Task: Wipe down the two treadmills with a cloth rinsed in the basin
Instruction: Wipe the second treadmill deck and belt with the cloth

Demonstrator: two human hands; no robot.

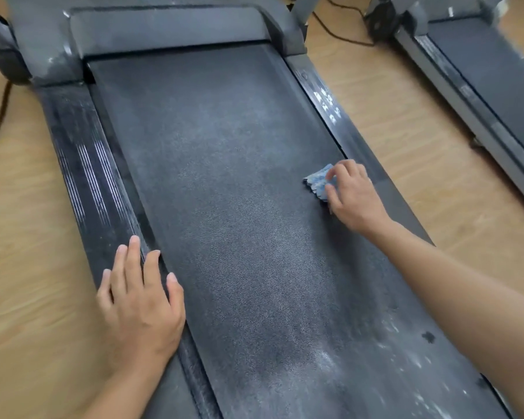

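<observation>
Right hand (pixel 353 196) grips blue cloth (pixel 316 184) on treadmill belt (pixel 224 176) | left hand (pixel 139 303) spread flat on rail (pixel 85 164) | lettering (pixel 327 104) illegible

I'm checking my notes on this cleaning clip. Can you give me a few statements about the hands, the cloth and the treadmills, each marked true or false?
1. The right hand grips a blue cloth on the belt, near its right edge. True.
2. The left hand holds a second cloth. False: it rests flat on the left side rail, fingers straight, holding nothing.
3. A second treadmill stands to the right. True.
4. The floor is carpeted. False: it is a wooden floor.
5. A basin stands beside the belt. False: no basin is in view.
</observation>
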